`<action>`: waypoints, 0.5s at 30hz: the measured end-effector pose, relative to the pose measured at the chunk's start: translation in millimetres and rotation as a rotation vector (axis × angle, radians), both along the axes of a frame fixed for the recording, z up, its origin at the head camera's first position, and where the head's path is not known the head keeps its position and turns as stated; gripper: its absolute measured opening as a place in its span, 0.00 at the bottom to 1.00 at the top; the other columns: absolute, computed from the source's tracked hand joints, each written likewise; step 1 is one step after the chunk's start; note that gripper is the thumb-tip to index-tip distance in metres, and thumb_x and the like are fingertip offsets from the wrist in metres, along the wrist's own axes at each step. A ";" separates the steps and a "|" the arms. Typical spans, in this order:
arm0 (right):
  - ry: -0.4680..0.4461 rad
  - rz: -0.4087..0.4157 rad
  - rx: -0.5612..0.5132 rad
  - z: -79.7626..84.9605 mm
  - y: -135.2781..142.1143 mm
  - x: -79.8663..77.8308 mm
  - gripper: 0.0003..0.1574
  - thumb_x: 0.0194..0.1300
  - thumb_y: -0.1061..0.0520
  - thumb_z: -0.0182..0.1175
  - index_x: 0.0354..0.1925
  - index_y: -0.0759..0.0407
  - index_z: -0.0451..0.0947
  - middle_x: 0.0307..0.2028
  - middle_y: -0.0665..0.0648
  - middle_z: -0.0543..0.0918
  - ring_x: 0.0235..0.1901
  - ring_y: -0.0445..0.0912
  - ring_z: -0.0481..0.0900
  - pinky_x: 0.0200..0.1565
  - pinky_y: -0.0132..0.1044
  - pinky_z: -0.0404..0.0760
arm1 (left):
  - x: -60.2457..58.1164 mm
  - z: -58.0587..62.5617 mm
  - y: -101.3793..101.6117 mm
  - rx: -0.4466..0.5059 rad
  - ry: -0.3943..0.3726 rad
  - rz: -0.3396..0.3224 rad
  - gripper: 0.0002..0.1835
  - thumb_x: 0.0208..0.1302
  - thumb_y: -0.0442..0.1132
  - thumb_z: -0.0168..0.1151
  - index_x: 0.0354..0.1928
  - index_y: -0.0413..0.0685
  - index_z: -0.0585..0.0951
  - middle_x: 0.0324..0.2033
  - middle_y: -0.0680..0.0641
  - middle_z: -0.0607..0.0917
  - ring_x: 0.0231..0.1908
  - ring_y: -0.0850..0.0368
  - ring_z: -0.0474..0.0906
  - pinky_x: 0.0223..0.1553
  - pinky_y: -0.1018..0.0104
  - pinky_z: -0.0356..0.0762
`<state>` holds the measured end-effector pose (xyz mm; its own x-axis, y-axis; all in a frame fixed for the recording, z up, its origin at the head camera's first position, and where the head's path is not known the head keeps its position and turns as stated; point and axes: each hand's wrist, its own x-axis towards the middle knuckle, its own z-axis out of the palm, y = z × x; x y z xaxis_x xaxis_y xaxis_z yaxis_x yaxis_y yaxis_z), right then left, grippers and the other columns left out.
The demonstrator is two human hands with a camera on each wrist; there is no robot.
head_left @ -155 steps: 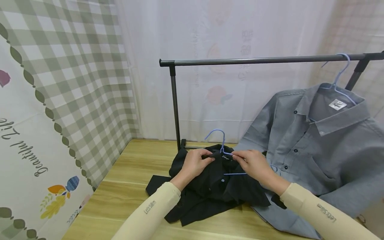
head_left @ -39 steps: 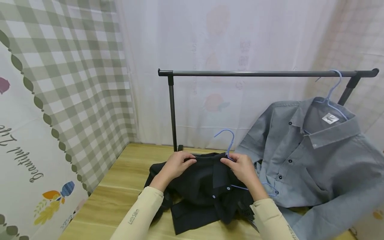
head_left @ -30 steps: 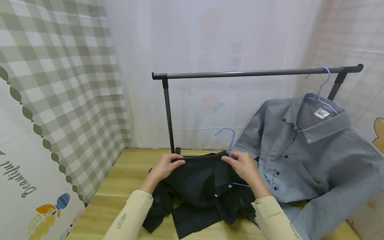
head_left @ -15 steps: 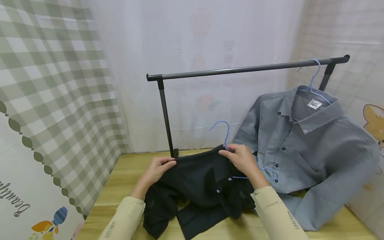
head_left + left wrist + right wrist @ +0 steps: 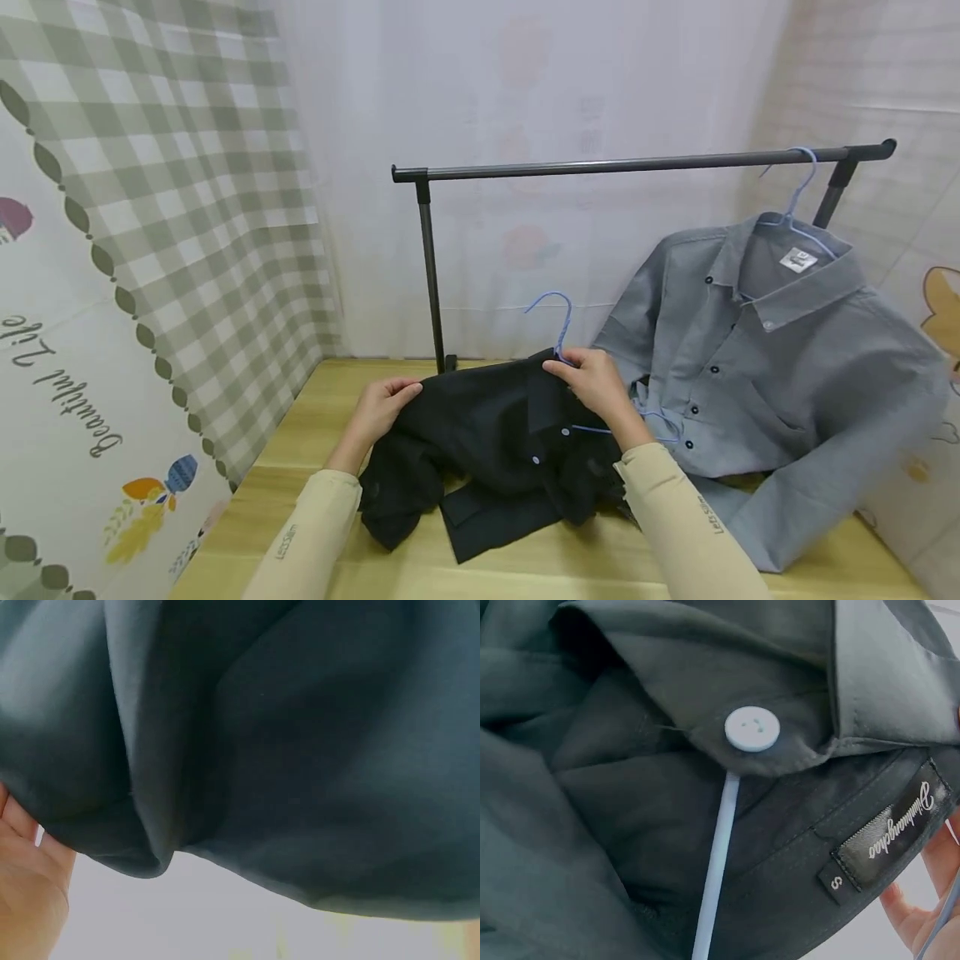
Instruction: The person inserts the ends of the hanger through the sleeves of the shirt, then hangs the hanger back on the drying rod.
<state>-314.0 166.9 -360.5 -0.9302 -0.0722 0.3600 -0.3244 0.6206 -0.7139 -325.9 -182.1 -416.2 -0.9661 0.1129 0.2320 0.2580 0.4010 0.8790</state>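
Observation:
A black shirt (image 5: 480,417) with pale buttons hangs from both hands close over the table. My left hand (image 5: 378,408) pinches its shoulder edge, thumb on top. At the collar my right hand (image 5: 596,383) pinches the cloth together with the neck of a blue hanger (image 5: 564,321), whose hook points up and left. The hanger's lower bar runs out to the right of the shirt; much of its frame is hidden inside. In the right wrist view a woven label (image 5: 892,832) and a white button (image 5: 752,729) show. Dark cloth (image 5: 300,750) fills most of the left wrist view.
Behind the hands stands a dark metal clothes rack (image 5: 637,167). A grey shirt (image 5: 780,367) hangs at its right end on another blue hanger (image 5: 797,196), its lower part spread on the wooden table (image 5: 300,467). A checked curtain (image 5: 172,167) borders the left.
My left hand has moved left from near the collar to the shoulder edge, stretching the black shirt out. My right hand has gone from the hanger's arm to the collar and hanger neck.

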 end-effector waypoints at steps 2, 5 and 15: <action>0.001 -0.007 -0.008 -0.2 4.1 -0.3 0.30 0.66 0.44 0.66 0.16 0.54 0.64 0.14 0.49 0.61 0.17 0.46 0.62 0.22 0.35 0.61 | -1.6 1.7 3.6 -0.011 0.015 0.002 0.15 0.72 0.43 0.61 0.49 0.39 0.86 0.43 0.43 0.87 0.43 0.50 0.82 0.48 0.57 0.79; -0.026 0.000 -0.025 1.6 8.7 -0.3 0.32 0.66 0.42 0.66 0.16 0.54 0.62 0.14 0.49 0.61 0.16 0.46 0.63 0.21 0.35 0.61 | -1.9 5.1 7.2 -0.012 0.020 -0.002 0.16 0.72 0.43 0.60 0.50 0.38 0.86 0.43 0.43 0.87 0.43 0.50 0.82 0.48 0.56 0.78; -0.037 0.088 -0.065 18.0 12.7 -0.4 0.28 0.66 0.44 0.66 0.18 0.57 0.69 0.12 0.50 0.65 0.14 0.46 0.66 0.18 0.36 0.64 | 10.1 11.4 -4.1 0.113 0.014 0.021 0.16 0.71 0.44 0.62 0.44 0.36 0.86 0.35 0.47 0.87 0.33 0.57 0.79 0.37 0.67 0.76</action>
